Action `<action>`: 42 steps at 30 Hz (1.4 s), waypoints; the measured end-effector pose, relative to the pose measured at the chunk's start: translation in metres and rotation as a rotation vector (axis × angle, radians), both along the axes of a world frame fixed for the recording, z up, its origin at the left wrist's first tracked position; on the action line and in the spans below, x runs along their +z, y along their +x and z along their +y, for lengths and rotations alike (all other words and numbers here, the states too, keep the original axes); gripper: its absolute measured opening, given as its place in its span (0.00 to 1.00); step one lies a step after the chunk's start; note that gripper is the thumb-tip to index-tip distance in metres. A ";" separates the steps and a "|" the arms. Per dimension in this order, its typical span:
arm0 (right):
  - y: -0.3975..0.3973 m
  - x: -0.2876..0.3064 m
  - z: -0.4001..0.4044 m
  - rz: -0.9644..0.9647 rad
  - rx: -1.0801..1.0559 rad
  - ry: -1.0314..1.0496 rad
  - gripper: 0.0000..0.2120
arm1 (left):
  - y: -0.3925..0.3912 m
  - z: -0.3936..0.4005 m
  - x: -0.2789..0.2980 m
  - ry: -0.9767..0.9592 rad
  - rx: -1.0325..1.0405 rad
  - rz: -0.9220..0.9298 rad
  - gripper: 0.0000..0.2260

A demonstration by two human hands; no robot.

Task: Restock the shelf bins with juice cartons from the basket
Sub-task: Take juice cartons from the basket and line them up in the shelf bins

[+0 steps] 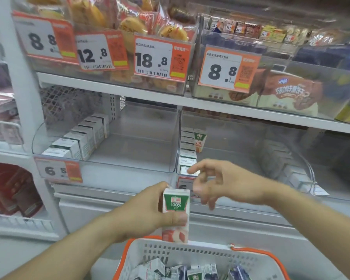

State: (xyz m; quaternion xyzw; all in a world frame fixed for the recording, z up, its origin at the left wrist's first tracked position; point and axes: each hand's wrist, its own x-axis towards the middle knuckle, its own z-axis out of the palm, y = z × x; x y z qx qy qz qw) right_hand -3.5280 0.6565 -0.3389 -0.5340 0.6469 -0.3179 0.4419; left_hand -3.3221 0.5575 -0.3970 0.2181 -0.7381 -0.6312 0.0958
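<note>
One juice carton (176,216) stands upright in the left hand (148,214), just above the far rim of the white basket (190,254). The thumb lies across its front and the fingers wrap round its back. The carton has a green top that says 100%. Just to its right, the right hand (220,181) hangs in the air with loose, spread fingers and holds nothing. It is near the carton but not touching it. More cartons lie in the basket below. Behind the hands, two clear shelf bins (129,166) hold rows of cartons.
</note>
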 end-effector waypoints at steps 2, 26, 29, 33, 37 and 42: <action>0.025 -0.009 0.001 0.088 0.005 -0.029 0.27 | 0.007 0.001 0.001 -0.053 -0.032 -0.004 0.14; 0.083 -0.048 -0.322 0.614 -0.414 -0.231 0.19 | 0.097 -0.111 -0.051 -1.092 1.036 0.097 0.16; 0.083 -0.062 -0.358 0.606 -0.396 -0.242 0.21 | 0.091 -0.121 -0.057 -1.132 1.107 0.109 0.12; 0.087 -0.071 -0.380 0.503 -0.490 -0.254 0.25 | 0.088 -0.129 -0.057 -1.116 1.127 0.131 0.13; 0.081 -0.073 -0.370 0.444 -0.493 -0.214 0.24 | 0.087 -0.125 -0.056 -1.122 1.150 0.097 0.12; 0.085 -0.040 -0.312 0.451 -0.343 -0.231 0.24 | 0.082 -0.110 -0.050 -1.100 1.159 0.008 0.16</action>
